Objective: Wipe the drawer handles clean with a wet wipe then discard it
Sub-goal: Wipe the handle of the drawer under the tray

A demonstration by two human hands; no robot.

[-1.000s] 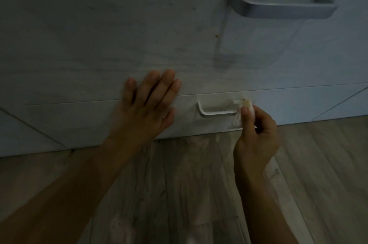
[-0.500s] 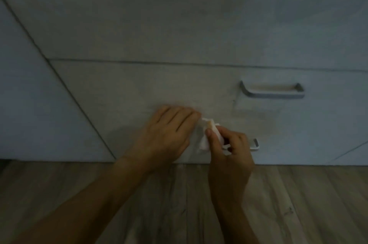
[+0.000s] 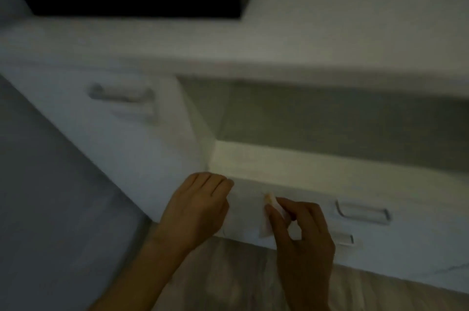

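We see the wet wipe (image 3: 269,216) pinched between thumb and fingertips of the right hand (image 3: 303,237), in front of the upper drawer front, left of its handle (image 3: 363,212). A lower handle (image 3: 342,238) peeks out beside the right knuckles. The left hand (image 3: 196,207) holds nothing, fingers together and curled, fingertips near the drawer front's top left corner.

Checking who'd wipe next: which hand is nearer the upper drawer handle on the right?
Right. The right hand, pinching the wet wipe, sits just left of the upper drawer handle; the left hand is farther left.
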